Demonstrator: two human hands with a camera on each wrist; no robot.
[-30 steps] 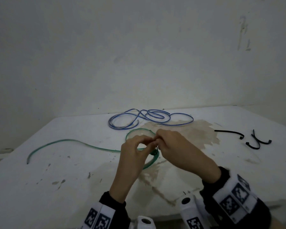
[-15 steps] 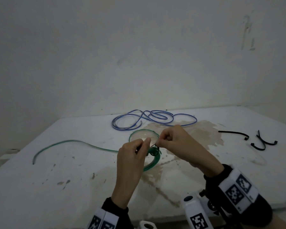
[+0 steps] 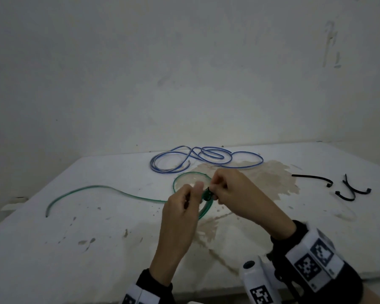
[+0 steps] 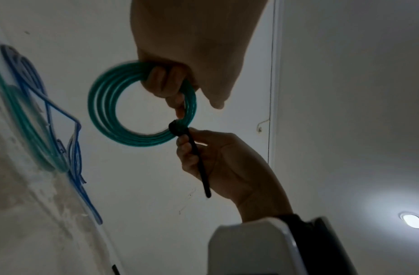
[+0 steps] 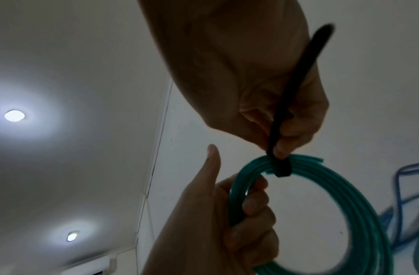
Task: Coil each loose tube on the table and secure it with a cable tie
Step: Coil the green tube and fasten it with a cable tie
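A green tube is wound into a small coil (image 4: 104, 111) and held above the table. My left hand (image 3: 194, 190) grips one side of the coil (image 5: 344, 186), fingers curled round the strands. A black cable tie (image 4: 196, 158) wraps the coil, and its head sits against the strands. My right hand (image 3: 214, 188) pinches the tie's tail (image 5: 288, 104) just beside the coil. The green tube's loose tail (image 3: 97, 188) trails left across the table. A blue tube (image 3: 206, 156) lies uncoiled at the back.
Three spare black cable ties lie at the right, one (image 3: 312, 177) alone and two crossed (image 3: 353, 190). The white table (image 3: 75, 249) has a brown stain in the middle and ends against a wall at the back.
My hands were pressed together over the coil. They have drawn slightly apart, with the right hand drawing the tie's tail to the right, and the tie's head now shows between them.
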